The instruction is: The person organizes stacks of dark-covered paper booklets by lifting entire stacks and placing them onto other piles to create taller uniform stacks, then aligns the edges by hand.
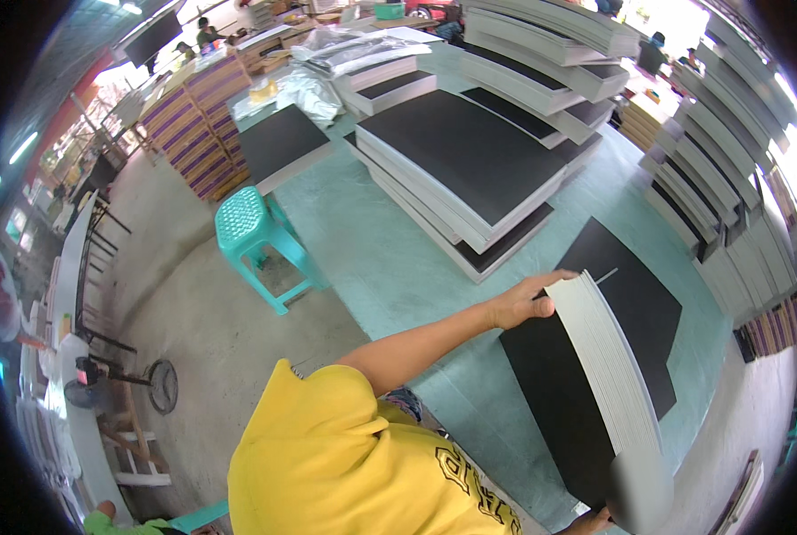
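A thick stack of white sheets stands tilted on edge over the table, its layered edges turned up. My left hand grips its far end, thumb on the near side and fingers behind. At the lower edge, my right hand is partly in view, closed at the near end of the stack, with some fingers hidden. A black sheet lies along the stack's left side. Beyond it, black sheets rest flat on the table. A blurred grey rounded shape covers the near end of the stack.
The green table bears black-topped paper stacks ahead and taller stacks behind. More piles rise at right. A turquoise stool stands at the table's left edge. Striped bundles are piled farther left.
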A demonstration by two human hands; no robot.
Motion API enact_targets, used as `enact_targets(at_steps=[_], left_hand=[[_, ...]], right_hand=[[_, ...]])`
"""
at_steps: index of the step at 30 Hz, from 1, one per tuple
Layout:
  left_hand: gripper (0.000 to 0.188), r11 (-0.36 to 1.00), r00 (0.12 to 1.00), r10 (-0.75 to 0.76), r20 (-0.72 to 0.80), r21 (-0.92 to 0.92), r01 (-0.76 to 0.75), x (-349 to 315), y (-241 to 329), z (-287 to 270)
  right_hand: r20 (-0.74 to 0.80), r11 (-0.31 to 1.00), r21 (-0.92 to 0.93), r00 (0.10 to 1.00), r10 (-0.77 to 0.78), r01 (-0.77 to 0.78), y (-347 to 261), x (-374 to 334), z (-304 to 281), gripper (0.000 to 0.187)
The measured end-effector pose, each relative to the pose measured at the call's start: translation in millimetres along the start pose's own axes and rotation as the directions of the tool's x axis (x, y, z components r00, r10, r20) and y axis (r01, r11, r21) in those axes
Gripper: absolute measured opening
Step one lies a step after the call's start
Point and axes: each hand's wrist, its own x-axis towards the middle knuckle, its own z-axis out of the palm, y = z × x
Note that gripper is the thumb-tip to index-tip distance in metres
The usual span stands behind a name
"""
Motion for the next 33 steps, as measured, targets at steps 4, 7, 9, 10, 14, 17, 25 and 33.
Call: enact_targets(at_steps=[4, 7, 9, 10, 14, 17, 25, 33], left_hand=[[0.087, 0.959, 0.976, -0.213, -0.031, 0.187, 0.215, -21.3, -44.2, 2.1], [0.084, 0.876, 0.938, -0.215, -0.272, 0.371, 0.309, -12.7, -41.7, 19.2], [0.07, 0.802, 0.906, -0.3, -0.299, 0.435, 0.409, -16.5, -25.6, 11.7], [0.073, 0.78, 0.907, -0.318, -0.277, 0.468, 0.416, -18.4, -18.5, 3.6], [0.074, 0.597, 0.823, -0.462, -0.33, 0.571, 0.564, -8.7, 54.0, -52.2], [0.068, 0.51, 0.86, -0.393, -0.326, 0.7, 0.499, 9.5, 127.8, -127.7], [0.1, 0.295, 0.911, 0.024, -0.413, 0.873, 0.388, 111.0, 205.5, -385.1], [0.082, 0.36, 0.877, -0.244, -0.415, 0.8, 0.479, 91.9, 89.8, -526.3]], right_hand=[[-0.024, 0.967, 0.2, 0.986, 0.163, -0.155, 9.9, 1.4, 15.4, 0.09], [-0.025, 0.923, 0.311, 0.969, 0.247, -0.227, 12.0, 3.4, 28.1, 0.087], [-0.023, 0.89, 0.387, 0.963, 0.269, -0.24, 9.6, 0.4, 35.9, 0.085], [-0.019, 0.874, 0.418, 0.96, 0.281, -0.248, 7.6, -1.1, 38.7, 0.084], [0.044, 0.825, 0.478, 0.946, 0.321, -0.302, -23.1, -3.6, 90.3, 0.08], [-0.022, 0.906, 0.324, 0.955, 0.296, -0.273, -80.2, -3.4, 170.1, 0.076], [0.502, 0.99, -0.053, 0.854, 0.136, -0.127, -195.5, 52.8, 410.1, 0.088], [0.633, 0.904, -0.31, 0.646, 0.426, -0.293, -141.2, 90.6, 564.0, 0.082]])
